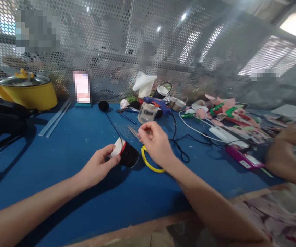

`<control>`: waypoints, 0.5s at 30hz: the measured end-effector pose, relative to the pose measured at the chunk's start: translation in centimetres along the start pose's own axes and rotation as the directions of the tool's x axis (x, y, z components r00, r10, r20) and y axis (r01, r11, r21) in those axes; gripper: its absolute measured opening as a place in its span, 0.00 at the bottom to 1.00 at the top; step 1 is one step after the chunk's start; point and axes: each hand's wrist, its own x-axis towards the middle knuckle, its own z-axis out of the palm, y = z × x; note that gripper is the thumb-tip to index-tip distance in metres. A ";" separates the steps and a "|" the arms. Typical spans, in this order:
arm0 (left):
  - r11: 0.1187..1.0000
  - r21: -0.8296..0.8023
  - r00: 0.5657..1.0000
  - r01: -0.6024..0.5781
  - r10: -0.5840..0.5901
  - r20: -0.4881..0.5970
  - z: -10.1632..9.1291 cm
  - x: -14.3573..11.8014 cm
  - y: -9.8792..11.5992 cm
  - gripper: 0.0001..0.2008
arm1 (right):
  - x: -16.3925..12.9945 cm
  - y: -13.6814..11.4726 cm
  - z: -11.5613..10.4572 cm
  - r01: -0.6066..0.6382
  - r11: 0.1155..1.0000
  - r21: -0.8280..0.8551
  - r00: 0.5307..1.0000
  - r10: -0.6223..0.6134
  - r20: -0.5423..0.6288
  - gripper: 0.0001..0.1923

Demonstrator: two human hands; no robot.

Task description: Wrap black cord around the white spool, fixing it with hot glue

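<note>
My left hand (100, 165) holds a small round piece (125, 153) that is black with a white and red side, resting on the blue table (60, 154). My right hand (156, 141) hovers just right of it with fingertips pinched together near a pair of scissors (134, 132) lying on the table; whether anything is pinched I cannot tell. A yellow ring (149, 163) lies under my right wrist. A thin black thread runs from the piece back toward a black pompom (103, 105).
A yellow pot (25, 91) stands at the back left, with a phone (82, 87) propped against the mesh wall. A clear jar (147, 112), blue glue gun (158, 103), cables and felt scraps (225, 109) crowd the back right. Another person's hand (292, 144) is at the right edge.
</note>
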 end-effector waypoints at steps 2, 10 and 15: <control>1.000 -0.009 1.000 -0.004 0.004 0.001 -0.1 0.0 -0.1 0.08 | 1.0 0.0 -1.3 -0.108 0.992 0.061 0.994 0.109 -0.002 0.05; 0.998 -0.069 0.966 -0.007 0.024 0.256 0.0 -0.5 0.4 0.07 | 1.5 -0.3 -1.4 -0.155 0.988 -0.011 0.929 0.150 0.338 0.15; 0.998 -0.054 0.940 -0.012 0.029 0.340 0.2 -0.6 0.4 0.05 | 1.5 -1.3 1.0 -0.333 0.916 0.224 0.771 0.128 0.624 0.19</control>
